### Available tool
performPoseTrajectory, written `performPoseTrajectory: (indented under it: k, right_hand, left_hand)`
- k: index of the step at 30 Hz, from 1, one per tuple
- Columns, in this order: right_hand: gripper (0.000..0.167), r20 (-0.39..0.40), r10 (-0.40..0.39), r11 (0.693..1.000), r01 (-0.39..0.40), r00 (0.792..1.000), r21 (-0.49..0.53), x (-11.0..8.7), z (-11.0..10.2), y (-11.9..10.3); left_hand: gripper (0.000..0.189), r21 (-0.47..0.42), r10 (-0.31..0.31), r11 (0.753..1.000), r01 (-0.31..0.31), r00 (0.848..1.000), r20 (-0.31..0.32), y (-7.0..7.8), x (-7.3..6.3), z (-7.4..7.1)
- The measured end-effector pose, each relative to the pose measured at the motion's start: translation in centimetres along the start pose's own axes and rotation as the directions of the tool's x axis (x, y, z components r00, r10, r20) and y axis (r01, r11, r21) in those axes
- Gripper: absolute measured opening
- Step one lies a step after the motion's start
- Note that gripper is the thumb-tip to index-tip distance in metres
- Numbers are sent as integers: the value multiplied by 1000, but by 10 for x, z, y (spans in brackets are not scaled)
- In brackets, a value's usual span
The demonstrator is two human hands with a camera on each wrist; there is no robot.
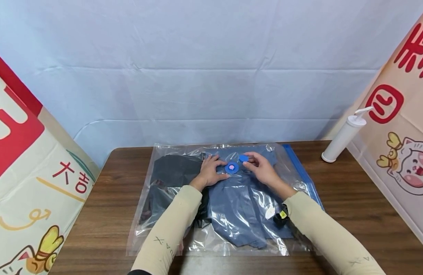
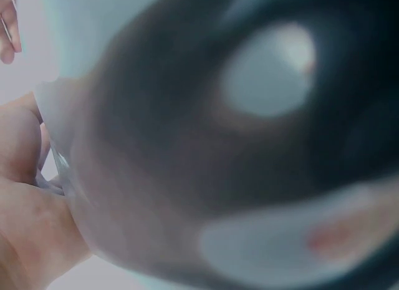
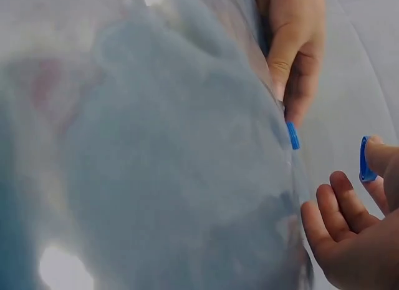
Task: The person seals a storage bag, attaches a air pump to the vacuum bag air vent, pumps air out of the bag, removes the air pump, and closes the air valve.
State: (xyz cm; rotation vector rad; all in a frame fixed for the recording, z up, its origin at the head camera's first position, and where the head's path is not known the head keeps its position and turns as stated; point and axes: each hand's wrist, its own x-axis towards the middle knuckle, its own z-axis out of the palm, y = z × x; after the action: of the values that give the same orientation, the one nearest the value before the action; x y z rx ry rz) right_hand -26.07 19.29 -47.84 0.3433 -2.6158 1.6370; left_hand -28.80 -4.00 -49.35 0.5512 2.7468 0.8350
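A clear vacuum storage bag (image 1: 283,244) lies flat with folded dark clothing (image 1: 177,170) and blue-grey clothing (image 1: 235,214) inside. On its top is a round blue valve (image 1: 231,167) with a pale pink centre. My left hand (image 1: 209,170) rests on the bag, its thumb and a finger spread at the valve's left side. Between thumb and fingers, my right hand (image 1: 261,168) pinches a blue valve cap (image 1: 243,157), apart from the valve at its upper right. In the right wrist view the cap (image 3: 366,159) is edge-on. Bag film and blur fill most of the left wrist view.
A white hand pump (image 1: 343,139) stands tilted at the table's back right. The bag has a blue seal strip (image 1: 302,173) along its right edge. Brown wooden table (image 1: 104,214) shows on both sides, with a white cloth (image 1: 211,84) behind and printed banners at the sides.
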Motion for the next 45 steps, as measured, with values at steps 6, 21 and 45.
performPoseTrajectory:
  k: [6, 21, 45]
  right_hand:
    - [41, 33, 1, 999, -2, 999, 43, -11, -20, -4]
    - [37, -76, -75, 996, 72, 994, -49, -39, -92, 8]
    - [43, -208, 45, 886, -136, 977, -444, -113, -204, 79]
  left_hand:
    - [52, -19, 13, 1000, -13, 1000, 0, -3, -1, 0]
    - [52, -28, 23, 999, -23, 1000, 1, -3, -1, -1]
    - [54, -23, 18, 1000, -18, 1000, 2, -4, 0, 0]
